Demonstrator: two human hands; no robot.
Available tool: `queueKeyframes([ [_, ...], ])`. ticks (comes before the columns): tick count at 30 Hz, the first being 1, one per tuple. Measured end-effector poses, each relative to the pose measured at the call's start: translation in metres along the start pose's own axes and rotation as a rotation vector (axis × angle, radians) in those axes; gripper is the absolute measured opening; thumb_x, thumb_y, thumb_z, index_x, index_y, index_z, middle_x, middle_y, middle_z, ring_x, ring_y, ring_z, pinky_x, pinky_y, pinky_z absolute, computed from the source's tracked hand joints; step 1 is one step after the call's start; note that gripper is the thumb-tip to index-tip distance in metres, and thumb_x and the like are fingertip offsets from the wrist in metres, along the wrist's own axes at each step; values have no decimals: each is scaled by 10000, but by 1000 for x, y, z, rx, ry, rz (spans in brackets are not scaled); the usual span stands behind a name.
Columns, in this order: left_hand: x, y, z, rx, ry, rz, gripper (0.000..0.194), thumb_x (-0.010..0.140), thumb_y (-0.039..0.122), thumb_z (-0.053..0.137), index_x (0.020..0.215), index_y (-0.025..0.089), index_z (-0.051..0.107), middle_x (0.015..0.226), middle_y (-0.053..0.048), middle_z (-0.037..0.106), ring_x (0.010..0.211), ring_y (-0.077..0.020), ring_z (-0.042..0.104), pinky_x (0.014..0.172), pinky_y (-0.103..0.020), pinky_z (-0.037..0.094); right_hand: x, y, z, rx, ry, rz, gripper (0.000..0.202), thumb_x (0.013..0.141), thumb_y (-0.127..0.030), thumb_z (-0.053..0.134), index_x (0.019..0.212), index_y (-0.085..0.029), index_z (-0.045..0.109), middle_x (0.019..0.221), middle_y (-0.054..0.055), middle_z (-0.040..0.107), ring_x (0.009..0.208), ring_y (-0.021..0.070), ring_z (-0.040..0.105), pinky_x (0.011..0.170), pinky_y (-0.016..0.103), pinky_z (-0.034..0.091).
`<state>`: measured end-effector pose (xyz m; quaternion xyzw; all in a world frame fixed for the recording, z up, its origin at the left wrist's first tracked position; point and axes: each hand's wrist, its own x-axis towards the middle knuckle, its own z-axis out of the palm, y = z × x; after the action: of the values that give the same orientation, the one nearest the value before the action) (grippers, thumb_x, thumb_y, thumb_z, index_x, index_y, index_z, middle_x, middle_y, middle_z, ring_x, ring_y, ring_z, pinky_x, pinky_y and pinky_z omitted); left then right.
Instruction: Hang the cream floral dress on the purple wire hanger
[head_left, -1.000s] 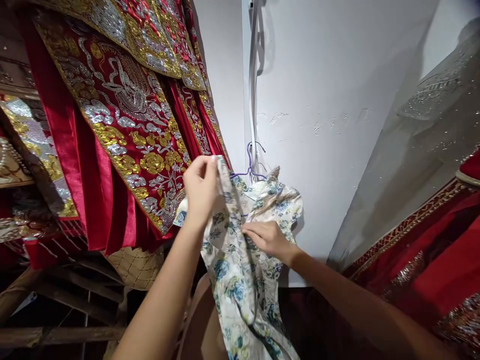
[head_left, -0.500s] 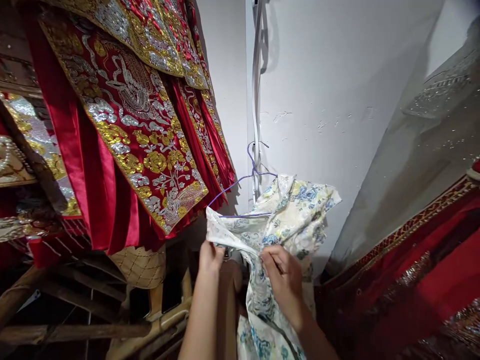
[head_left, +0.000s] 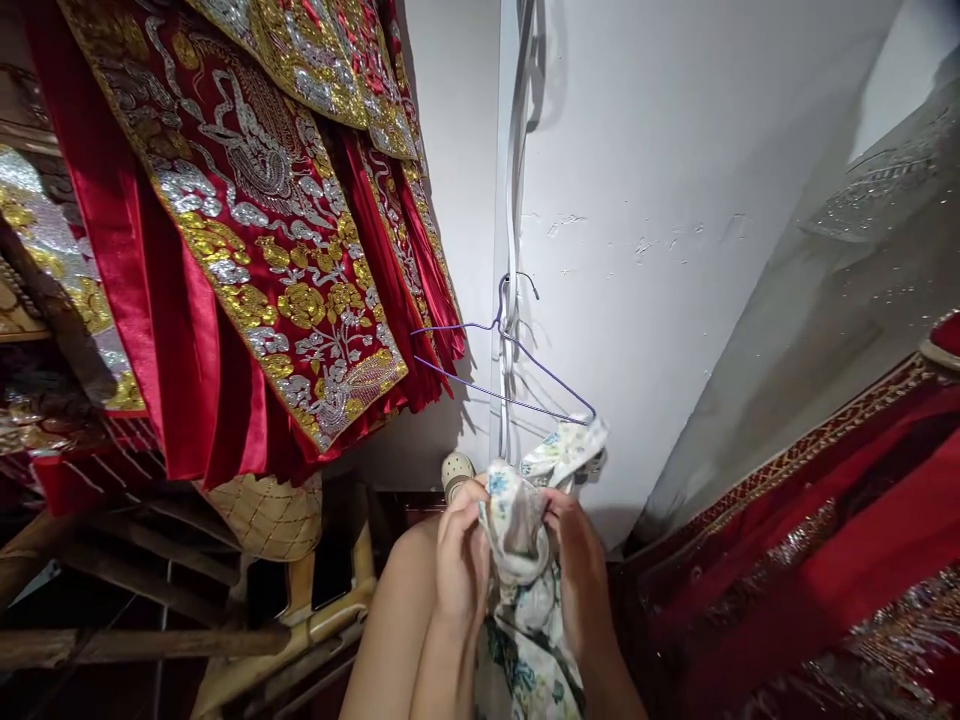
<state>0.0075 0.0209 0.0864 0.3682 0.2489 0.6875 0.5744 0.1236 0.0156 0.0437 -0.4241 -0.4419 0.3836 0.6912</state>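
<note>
A white garment with a blue and green floral print (head_left: 536, 610) hangs bunched between my hands, low in the middle of the head view. My left hand (head_left: 461, 545) pinches its upper left part. On the other side my right hand (head_left: 574, 540) grips the cloth with thumb and fingers. A purple wire hanger (head_left: 495, 388) hangs above by its hook, tilted down to the right. One shoulder of the garment still catches on the hanger's right end; the left end is bare. The lower part of the garment runs out of view.
Red costumes embroidered in gold and silver (head_left: 300, 290) hang at the left. Below them stands a bamboo frame (head_left: 322, 640) beside a woven basket-like piece (head_left: 262, 515). A white strap (head_left: 516, 150) runs down the pale wall (head_left: 637, 130). More red cloth (head_left: 847, 560) lies at the right. A clog shoe (head_left: 456, 470) shows behind my hand.
The garment's left shoulder has come off the hanger, and the cloth has dropped and bunched. My left hand has moved right, closer to my right hand. The hanger now tilts down to the right.
</note>
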Motion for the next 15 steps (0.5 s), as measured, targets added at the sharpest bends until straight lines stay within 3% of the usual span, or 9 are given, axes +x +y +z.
queueKeyframes([
  [4,-17,11,12,367,-215,13,222,899,381,589,787,189,593,991,-71,652,928,-223,616,877,-321,491,-7,-2,-4,127,-159,151,684,924,-765,370,885,-215,775,676,90,684,744,279,679,660,396,564],
  [6,-20,11,9,560,-264,41,218,942,385,586,1043,218,683,1181,-82,663,1171,-256,586,1048,-347,423,-13,-5,-5,118,-182,198,685,886,-794,414,765,-217,763,600,83,650,720,287,680,611,390,553],
  [8,-19,8,0,617,-296,25,412,987,440,522,1358,273,585,1411,-85,581,1371,-262,479,1171,-384,325,-15,-12,-6,115,-214,249,597,810,-789,561,789,-226,760,623,69,662,686,277,675,575,377,537],
  [12,-9,5,-20,629,-388,-52,620,1017,561,364,1560,264,371,1620,-118,363,1502,-279,332,1228,-455,258,4,-42,-13,-21,-463,267,448,627,-588,829,863,-213,762,684,19,693,583,206,613,527,314,503],
  [15,-2,8,-29,808,-468,30,611,996,538,448,1531,244,432,1570,-136,436,1485,-302,349,1225,-468,244,34,-71,-24,-267,-747,166,190,680,-345,808,735,-174,747,624,-5,656,547,157,539,481,252,442],
])
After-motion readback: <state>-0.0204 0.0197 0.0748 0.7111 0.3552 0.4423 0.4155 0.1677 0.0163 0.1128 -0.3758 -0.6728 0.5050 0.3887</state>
